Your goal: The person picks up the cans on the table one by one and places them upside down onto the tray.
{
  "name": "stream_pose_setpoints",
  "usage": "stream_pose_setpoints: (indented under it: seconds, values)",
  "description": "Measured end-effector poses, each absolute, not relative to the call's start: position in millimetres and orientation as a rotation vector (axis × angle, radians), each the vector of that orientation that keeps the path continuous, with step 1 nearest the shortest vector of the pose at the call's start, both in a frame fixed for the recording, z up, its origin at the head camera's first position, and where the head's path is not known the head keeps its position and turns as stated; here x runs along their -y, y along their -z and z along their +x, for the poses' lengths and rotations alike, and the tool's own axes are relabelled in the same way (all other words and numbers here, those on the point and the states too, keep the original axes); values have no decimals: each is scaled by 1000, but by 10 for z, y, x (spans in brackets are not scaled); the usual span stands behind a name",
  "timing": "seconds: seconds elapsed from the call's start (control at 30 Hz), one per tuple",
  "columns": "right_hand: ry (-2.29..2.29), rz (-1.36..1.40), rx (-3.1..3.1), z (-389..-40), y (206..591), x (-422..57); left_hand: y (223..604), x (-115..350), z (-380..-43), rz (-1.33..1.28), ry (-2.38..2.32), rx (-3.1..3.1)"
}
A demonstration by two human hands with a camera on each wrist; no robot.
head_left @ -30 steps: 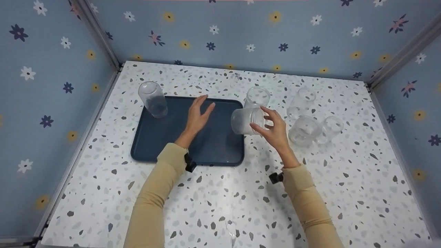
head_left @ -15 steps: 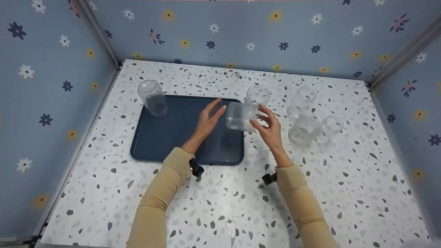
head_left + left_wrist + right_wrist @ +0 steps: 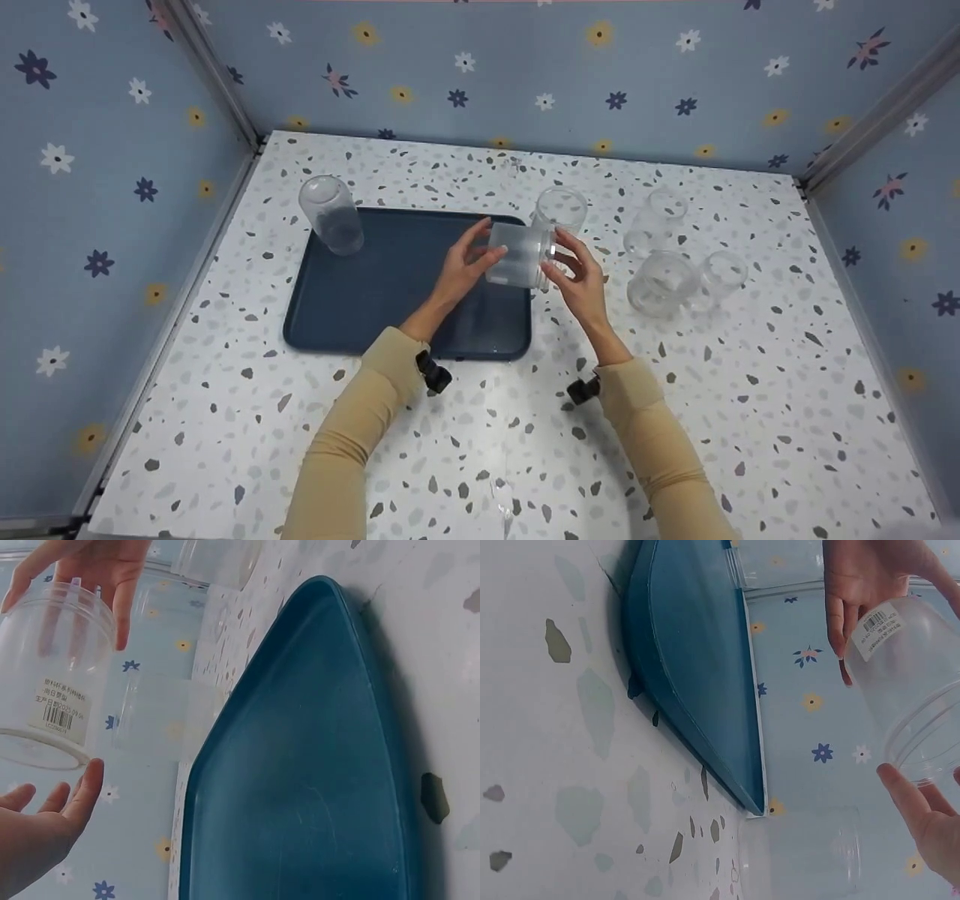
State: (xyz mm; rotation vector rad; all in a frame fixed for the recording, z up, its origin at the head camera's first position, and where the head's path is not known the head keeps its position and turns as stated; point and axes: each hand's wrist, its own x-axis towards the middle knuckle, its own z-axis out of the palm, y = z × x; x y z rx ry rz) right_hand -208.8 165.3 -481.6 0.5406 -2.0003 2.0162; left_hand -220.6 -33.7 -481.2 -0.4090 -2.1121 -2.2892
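A clear plastic jar (image 3: 519, 256) lies sideways in the air over the tray's right edge. My right hand (image 3: 586, 291) grips its threaded mouth end, thumb in front and fingers behind. At the base end, my left hand (image 3: 457, 271) holds the jar, its thumb overlapping the near side and its fingers at the far side. A printed barcode label (image 3: 57, 711) shows on the jar wall in the left wrist view. Below the hands lies a dark blue tray (image 3: 375, 300).
A tall clear jar (image 3: 334, 217) stands upside down at the tray's back left corner. Behind the held jar stands another clear jar (image 3: 561, 206). Several clear containers are grouped at the right, among them a wide jar (image 3: 664, 285). Flowered panels (image 3: 510, 67) enclose the speckled table (image 3: 465, 435).
My right hand has carried the jar slightly left. My left hand has moved right from above the tray and taken hold of the jar's base.
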Motion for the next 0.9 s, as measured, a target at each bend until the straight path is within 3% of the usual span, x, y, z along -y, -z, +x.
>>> stream_pose_setpoints:
  seconds: [0.23,0.5,0.9]
  values:
    - [-2047,556,1998,-2082,4824,-1643,4534,343,-2040,-443,2342,2145]
    - [-2122,591,1941,-2156,4927,-1651,4519,352,-2026,-460,2337,2108]
    - [-2147,570,2011,-2114,4762,-1686,4455,389,-1953,-399,2294,2036]
